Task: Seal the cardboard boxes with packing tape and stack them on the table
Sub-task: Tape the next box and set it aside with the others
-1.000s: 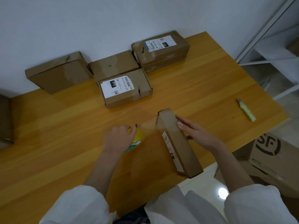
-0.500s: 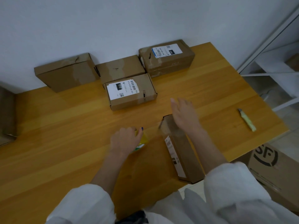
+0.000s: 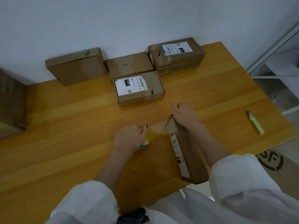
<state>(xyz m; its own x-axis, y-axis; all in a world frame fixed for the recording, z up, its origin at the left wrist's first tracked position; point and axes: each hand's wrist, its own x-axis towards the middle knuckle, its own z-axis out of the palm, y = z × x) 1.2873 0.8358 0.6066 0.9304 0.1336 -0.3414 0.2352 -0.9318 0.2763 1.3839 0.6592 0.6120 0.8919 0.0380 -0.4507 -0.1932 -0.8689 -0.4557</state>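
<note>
1 narrow cardboard box [image 3: 189, 159] stands on edge at the table's [image 3: 64, 126] front. Left hand [image 3: 127, 139] grips a yellow tape roll [image 3: 148, 138] beside it; right hand [image 3: 184, 115] lies over the box's far end (blurred: flat or curled, cannot tell). Likely light, stiff, tippy; hold its long sides.

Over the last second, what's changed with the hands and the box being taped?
The right hand left the right side of the narrow box and moved forward over its far end, where it now rests. The left hand kept gripping the yellow tape roll, with tape still stretched to the box. The boxes by the wall and the knife stayed put.
</note>
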